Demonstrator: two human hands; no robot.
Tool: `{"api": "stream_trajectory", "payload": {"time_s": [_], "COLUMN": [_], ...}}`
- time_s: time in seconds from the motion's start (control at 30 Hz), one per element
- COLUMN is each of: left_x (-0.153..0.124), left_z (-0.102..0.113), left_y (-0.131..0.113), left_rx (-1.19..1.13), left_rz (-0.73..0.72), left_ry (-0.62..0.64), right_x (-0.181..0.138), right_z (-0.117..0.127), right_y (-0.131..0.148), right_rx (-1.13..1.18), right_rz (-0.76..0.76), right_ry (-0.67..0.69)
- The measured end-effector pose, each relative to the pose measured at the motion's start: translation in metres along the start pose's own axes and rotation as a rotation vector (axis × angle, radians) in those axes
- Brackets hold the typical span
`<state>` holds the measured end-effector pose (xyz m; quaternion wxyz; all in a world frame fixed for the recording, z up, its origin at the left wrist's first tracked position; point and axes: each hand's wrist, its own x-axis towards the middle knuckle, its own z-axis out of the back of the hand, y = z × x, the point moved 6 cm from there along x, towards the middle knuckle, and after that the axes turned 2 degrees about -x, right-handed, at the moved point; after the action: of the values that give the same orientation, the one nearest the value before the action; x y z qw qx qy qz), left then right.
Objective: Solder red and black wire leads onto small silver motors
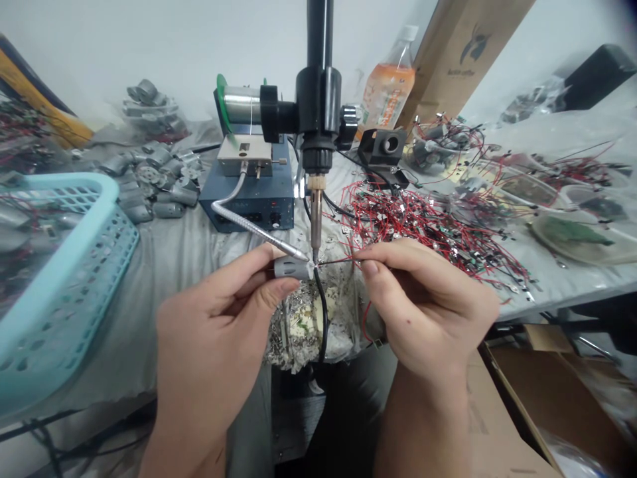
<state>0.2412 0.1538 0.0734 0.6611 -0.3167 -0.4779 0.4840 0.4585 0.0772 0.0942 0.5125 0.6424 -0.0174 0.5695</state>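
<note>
Between the thumb and fingers of my left hand (219,318) is a small grey cylindrical motor (292,267), its white end turned to the right. Just above that end points the tip of a soldering iron (316,219), held upright in a black stand. A metal solder feed tube (259,232) comes in from the left and ends at the same spot. My right hand (428,299) pinches a thin dark wire (341,261), whose far end reaches the motor's white end. A red wire (365,322) hangs below my right fingers.
A blue soldering unit (249,199) with a solder spool (241,105) stands behind. Loose motors (159,176) lie at left beside a turquoise basket (107,212). Red wires with small parts (408,219) are heaped at right, near a bottle (388,86). An open cardboard box (552,392) sits lower right.
</note>
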Motion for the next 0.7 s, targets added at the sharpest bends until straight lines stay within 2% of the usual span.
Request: {"api": "stream_trajectory", "payload": {"time_s": [0.43, 0.7], "left_x": [0.0000, 0.0014], "left_z": [-0.0017, -0.0041], "left_y": [-0.0019, -0.0057], "left_rx": [-0.078, -0.092], "left_rz": [0.010, -0.012], "left_ry": [-0.017, 0.006], "right_x": [-0.0032, -0.0015], "right_z": [0.0037, 0.0015], "right_y": [-0.0016, -0.0009], "right_rx": [-0.073, -0.009], "right_rz": [0.003, 0.007], "right_ry": [-0.041, -0.023]}}
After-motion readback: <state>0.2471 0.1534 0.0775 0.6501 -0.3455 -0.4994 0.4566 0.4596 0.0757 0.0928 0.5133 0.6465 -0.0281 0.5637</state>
